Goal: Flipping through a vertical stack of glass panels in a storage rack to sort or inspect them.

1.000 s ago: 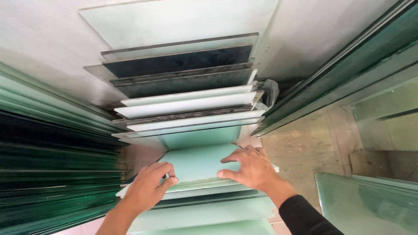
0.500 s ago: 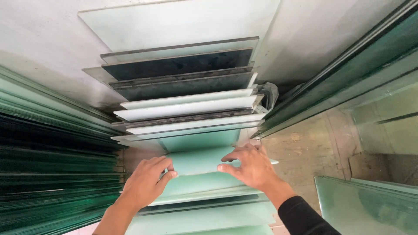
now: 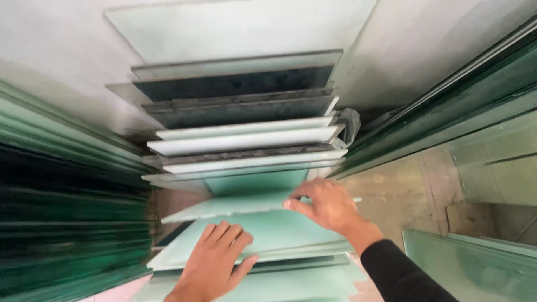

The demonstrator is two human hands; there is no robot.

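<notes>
Several glass panes stand on edge in a row leaning against a pale wall, seen from above. My left hand (image 3: 215,263) lies flat with fingers apart on a pale green pane (image 3: 268,237) near me. My right hand (image 3: 324,204), in a black sleeve, curls its fingers over the top edge of the thinner green pane (image 3: 224,206) just behind it. Farther back stand white-edged panes (image 3: 246,140) and dark tinted panes (image 3: 235,106).
Thick stacks of green glass sheets (image 3: 61,223) fill the left side. More large green sheets (image 3: 464,106) lean at the right. A bare concrete floor (image 3: 403,196) shows at right, with another glass sheet (image 3: 475,268) in the lower right corner.
My left hand has slid down onto the nearer pane. The right hand has moved slightly left along the thin pane's edge, and that pane now tilts apart from those behind it.
</notes>
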